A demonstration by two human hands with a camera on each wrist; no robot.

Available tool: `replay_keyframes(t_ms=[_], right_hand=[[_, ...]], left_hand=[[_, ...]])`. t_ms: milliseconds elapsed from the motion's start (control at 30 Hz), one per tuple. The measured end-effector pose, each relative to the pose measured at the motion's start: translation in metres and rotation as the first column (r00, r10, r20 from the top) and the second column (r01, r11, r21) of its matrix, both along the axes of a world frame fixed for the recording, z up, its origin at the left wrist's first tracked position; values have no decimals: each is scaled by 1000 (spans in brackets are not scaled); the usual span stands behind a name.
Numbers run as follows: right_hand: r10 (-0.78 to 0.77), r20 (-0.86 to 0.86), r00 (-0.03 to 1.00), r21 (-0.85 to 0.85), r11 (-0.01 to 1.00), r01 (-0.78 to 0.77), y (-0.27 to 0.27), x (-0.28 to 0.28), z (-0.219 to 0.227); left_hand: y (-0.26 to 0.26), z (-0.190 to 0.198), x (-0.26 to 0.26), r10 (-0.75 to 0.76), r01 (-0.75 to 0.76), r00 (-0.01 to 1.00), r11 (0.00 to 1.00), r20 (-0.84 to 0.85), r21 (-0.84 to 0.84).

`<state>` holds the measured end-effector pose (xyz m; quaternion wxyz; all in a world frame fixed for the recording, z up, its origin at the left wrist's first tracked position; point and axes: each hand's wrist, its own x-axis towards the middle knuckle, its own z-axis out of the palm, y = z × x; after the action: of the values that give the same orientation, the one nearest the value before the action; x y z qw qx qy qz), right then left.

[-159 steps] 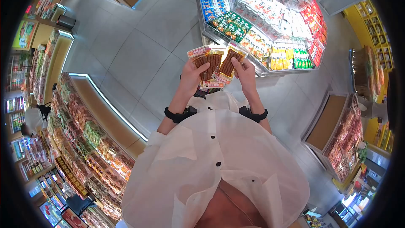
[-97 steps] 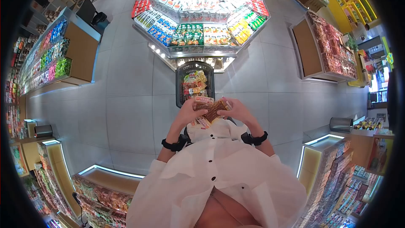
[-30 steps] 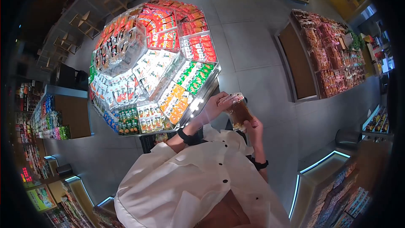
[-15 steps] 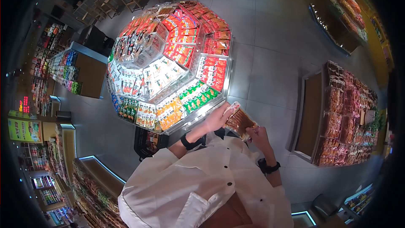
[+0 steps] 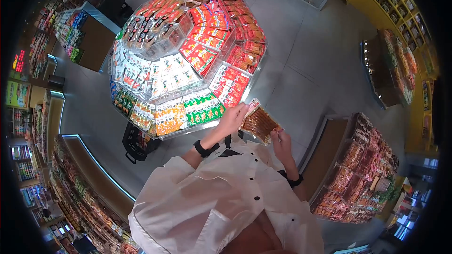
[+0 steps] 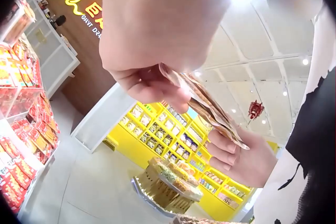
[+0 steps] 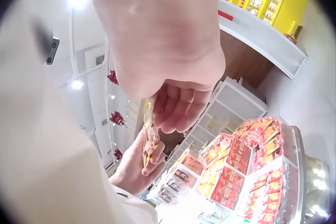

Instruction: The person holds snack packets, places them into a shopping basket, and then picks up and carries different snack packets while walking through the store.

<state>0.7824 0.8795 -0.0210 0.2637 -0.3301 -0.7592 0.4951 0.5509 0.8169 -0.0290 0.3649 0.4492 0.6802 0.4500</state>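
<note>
A small stack of clear snack packets [image 5: 260, 123] filled with brown sticks is held in front of the body, at the near right side of the round display. My left hand [image 5: 233, 118] pinches the packets at their upper left end. At the lower right end my right hand [image 5: 282, 146] grips them between thumb and curled fingers. Seen edge-on in the left wrist view, the packets [image 6: 212, 109] lie in several thin layers between both hands. The right wrist view shows the packets [image 7: 150, 137] running from the right hand down to the left fingers.
A tiered display [image 5: 188, 130] of red, white, green and orange packets stands just ahead and left. Beside its base on the floor is a black basket [image 5: 136, 145]. Another stocked stand [image 5: 325, 155] is close on the right, and a long shelf [image 5: 94, 169] runs along the left.
The body has turned right along the display, which earlier stood straight ahead. The packets, fanned in both hands at first, are now gathered into one stack. The basket has shifted left in view.
</note>
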Motion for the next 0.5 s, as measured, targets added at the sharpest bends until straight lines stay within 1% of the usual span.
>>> replay_keyframes(t_ms=[33,67,133,167,200,233,267,300,333,367,400,433,467,500], right_hand=[[-56,-45,997,37,998,58,13,-6,3],[-26,-32,999,45,999,27,26,-6,0],[-64,28,998,89,994,61,51,-10,-9],[-42,35,999,87,995,39,62,-13,-12],[-44,22,999,93,995,42,72,-21,-8],[-47,5,999,97,994,46,80,-27,-5],[-29,4,1000,93,995,29,88,-32,-2],[1,20,1000,84,996,-3,98,-38,1],[32,37,999,76,996,-35,110,-43,2],[52,34,998,79,995,-54,124,-46,-1],[53,-29,998,-44,998,-54,137,-51,2],[48,-87,995,-170,983,-62,148,-58,5],[73,-90,993,-173,981,-88,156,-64,10],[-174,-292,940,-529,849,-7,158,-83,44]], left_hand=[[7,18,-2,-13,22,994,996,109,-82],[14,11,-3,16,-7,992,997,122,-75],[27,-4,-7,-18,24,998,996,-62,89],[32,-10,-11,-46,54,998,986,-49,158],[35,-12,-14,-26,33,999,988,-42,150],[37,-13,-18,33,-49,986,994,163,96],[40,-13,-23,98,-118,930,992,354,35],[42,-28,-30,82,-112,911,993,404,50],[44,-33,-37,98,-129,912,990,398,54],[44,-38,-43,179,-193,871,981,457,-17],[44,-41,-47,263,-252,819,963,510,-92],[44,-43,-52,268,-264,819,961,508,-81],[44,-45,-55,290,-289,813,954,505,-84],[47,-43,-58,307,-300,769,948,561,-108]])
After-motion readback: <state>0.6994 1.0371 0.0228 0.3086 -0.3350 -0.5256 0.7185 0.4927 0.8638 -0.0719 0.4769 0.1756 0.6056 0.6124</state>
